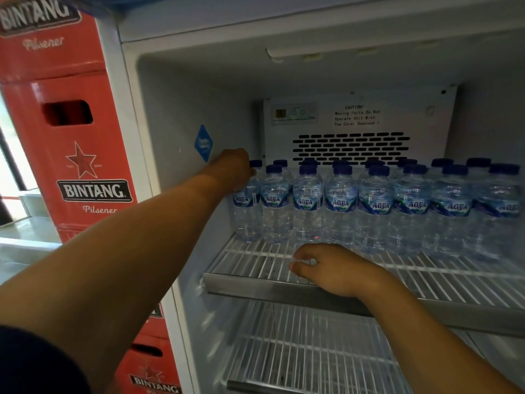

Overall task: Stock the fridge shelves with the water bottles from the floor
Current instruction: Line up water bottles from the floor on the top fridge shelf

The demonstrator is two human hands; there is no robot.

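Several clear Aqua water bottles [375,206] with blue caps stand in two rows along the back of the top wire shelf [255,263] of the open fridge. My left hand [233,169] reaches to the far left end of the rows and grips the upper part of the leftmost bottle [247,211]. My right hand [332,268] rests on the front of the same shelf with its fingers loosely curled on the wires, holding nothing. A lower wire shelf [298,354] below carries no bottles in the part I see.
Red Bintang beer crates [71,143] are stacked just left of the fridge. A vent cover [352,146] with a caution label fills the back wall. A blue sticker [203,143] sits on the left inner wall. The shelf's metal front rail [255,285] runs under my right wrist.
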